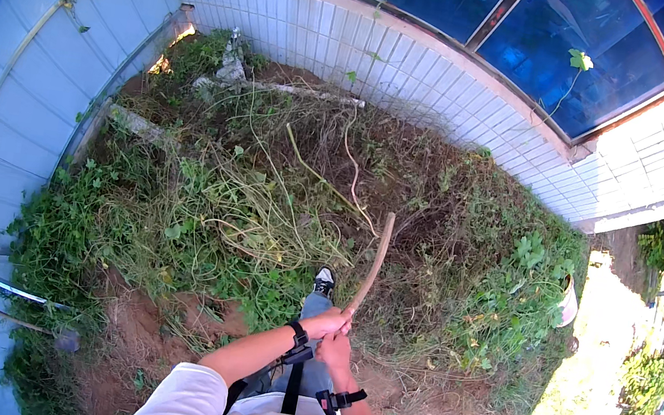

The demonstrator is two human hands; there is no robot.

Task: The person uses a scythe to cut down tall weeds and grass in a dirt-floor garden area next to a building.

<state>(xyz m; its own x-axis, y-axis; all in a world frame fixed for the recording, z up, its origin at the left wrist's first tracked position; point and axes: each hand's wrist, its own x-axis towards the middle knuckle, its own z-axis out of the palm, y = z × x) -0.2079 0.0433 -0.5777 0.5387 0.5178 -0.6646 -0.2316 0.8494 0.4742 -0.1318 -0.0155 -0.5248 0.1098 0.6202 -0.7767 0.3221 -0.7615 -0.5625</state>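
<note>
Both of my hands grip a long, slightly bent wooden stick (pixel 375 263), which slants forward and up from my fists over the weeds. My left hand (pixel 324 323) is closed round it. Just below and against it, my right hand (pixel 336 350) is closed round the lower part, whose end is hidden. No blade or head shows at the stick's far tip. Beyond that tip lie a pale bare stem (pixel 352 168) and a greenish stalk (pixel 315 173) on a tangle of dry vines (pixel 262 223). My shoe (pixel 325 278) stands at the edge of the growth.
A tiled wall (pixel 331 29) with a blue window (pixel 573 63) closes the far side. Pale metal panels (pixel 36 81) stand at the left. A concrete beam (pixel 140 126) lies among weeds. Leafy plants (pixel 526 277) and a whitish bucket (pixel 569 303) are at the right; bare soil (pixel 136 333) shows nearby.
</note>
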